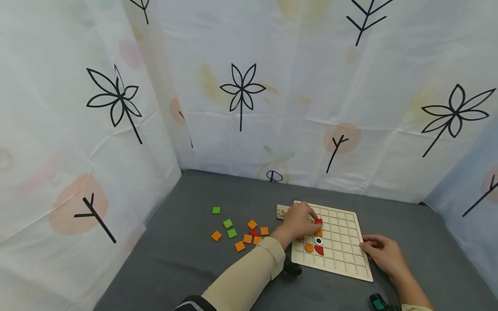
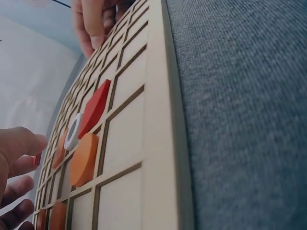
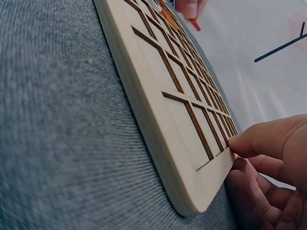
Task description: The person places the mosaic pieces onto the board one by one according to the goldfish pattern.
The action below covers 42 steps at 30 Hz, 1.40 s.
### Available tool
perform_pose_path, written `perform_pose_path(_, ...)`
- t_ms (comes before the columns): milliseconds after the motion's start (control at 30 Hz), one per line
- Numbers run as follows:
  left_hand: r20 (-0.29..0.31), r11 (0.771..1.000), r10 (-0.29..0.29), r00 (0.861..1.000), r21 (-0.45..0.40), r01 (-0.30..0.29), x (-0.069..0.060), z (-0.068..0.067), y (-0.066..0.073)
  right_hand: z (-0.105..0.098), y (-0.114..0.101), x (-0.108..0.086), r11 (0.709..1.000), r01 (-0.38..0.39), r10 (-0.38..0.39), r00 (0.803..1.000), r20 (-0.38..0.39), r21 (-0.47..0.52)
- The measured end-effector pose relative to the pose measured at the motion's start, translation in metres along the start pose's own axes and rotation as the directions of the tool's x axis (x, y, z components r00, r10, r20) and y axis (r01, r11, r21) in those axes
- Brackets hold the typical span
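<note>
A pale wooden grid board (image 1: 342, 255) lies on the grey table. My left hand (image 1: 299, 220) reaches over its left part and pinches a small red tile (image 1: 318, 221) between thumb and fingertips; the tile shows just above the grid in the right wrist view (image 3: 195, 24). Below that tile on the board sit an orange tile (image 1: 318, 233), a white tile with a black ring (image 1: 318, 241), a red rounded tile (image 1: 319, 250) and an orange round tile (image 1: 309, 248). My right hand (image 1: 385, 255) grips the board's right edge, thumb on top, fingers at the side.
Left of the board, loose orange tiles (image 1: 240, 246), green tiles (image 1: 232, 233) and a red tile (image 1: 253, 232) are scattered. A smaller pale piece (image 1: 282, 211) lies partly behind my left hand. Printed white cloth (image 1: 241, 142) walls the table's back and sides.
</note>
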<state>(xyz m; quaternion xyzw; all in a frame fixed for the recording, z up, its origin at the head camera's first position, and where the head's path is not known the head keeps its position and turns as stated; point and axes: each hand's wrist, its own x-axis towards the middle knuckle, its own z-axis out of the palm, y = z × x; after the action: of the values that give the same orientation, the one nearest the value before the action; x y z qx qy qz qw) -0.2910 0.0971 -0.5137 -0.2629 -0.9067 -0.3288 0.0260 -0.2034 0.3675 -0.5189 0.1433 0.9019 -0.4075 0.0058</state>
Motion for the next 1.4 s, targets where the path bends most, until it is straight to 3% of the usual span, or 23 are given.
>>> perform_pose_path(300,-0.033,0.999,-0.016,0.999,0.048,0.018,0.003,0.011,-0.005,-0.002,0.000,0.000,1.000,0.012,-0.012,1.000,0.013,-0.003)
perform_pose_path(667,-0.028,0.999,-0.052,0.998,-0.009,0.052,0.003,0.012,-0.006,-0.004,0.000,-0.002,1.000,0.019,-0.019,1.000,0.021,0.001)
perform_pose_path(1167,-0.011,0.997,-0.072,0.997,0.010,0.072,0.004,0.014,-0.008,-0.001,0.002,-0.001,1.000,0.008,-0.008,1.000,0.006,-0.003)
perform_pose_path(1400,-0.001,0.999,-0.046,0.999,0.015,0.046,0.005,0.015,-0.010,-0.001,0.002,-0.001,1.000,0.005,-0.005,1.000,0.010,-0.001)
